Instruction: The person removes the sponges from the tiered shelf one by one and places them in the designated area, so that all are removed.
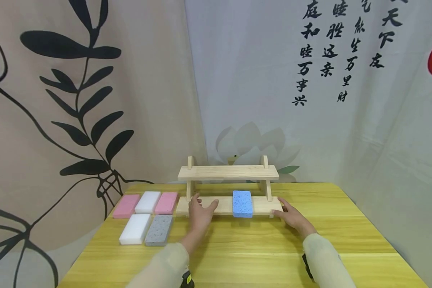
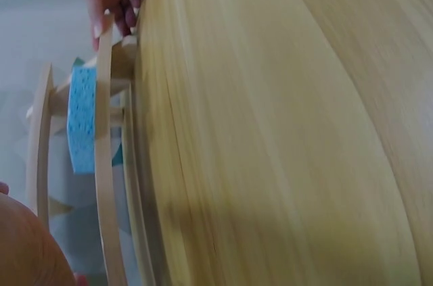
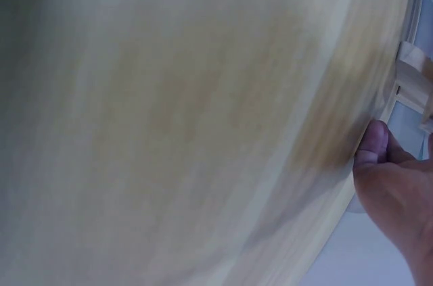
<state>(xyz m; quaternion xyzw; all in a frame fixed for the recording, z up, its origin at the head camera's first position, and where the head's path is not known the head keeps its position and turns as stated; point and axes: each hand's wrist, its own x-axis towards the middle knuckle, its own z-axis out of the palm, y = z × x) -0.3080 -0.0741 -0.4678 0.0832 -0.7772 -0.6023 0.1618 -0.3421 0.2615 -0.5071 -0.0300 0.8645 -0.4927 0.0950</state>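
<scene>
A two-tier wooden display rack (image 1: 227, 173) stands near the back of the table. One blue sponge (image 1: 243, 204) sits on its lower board (image 1: 221, 206), right of the middle; it also shows in the left wrist view. My left hand (image 1: 200, 214) is over the left part of that board, thumb spread from the fingers, with no sponge in it. Only part of this hand shows at the lower left of the left wrist view. At the board's right end, my right hand (image 1: 291, 216) grips the corner, thumb at the front edge and fingers along the end.
Left of the rack, several sponges lie in two rows: a pink sponge (image 1: 126, 206), a white sponge (image 1: 148, 202) and another pink sponge (image 1: 167, 203) behind, a white sponge (image 1: 135, 229) and a grey sponge (image 1: 159, 230) in front. A printed curtain (image 1: 158, 100) hangs behind the table (image 1: 273, 260).
</scene>
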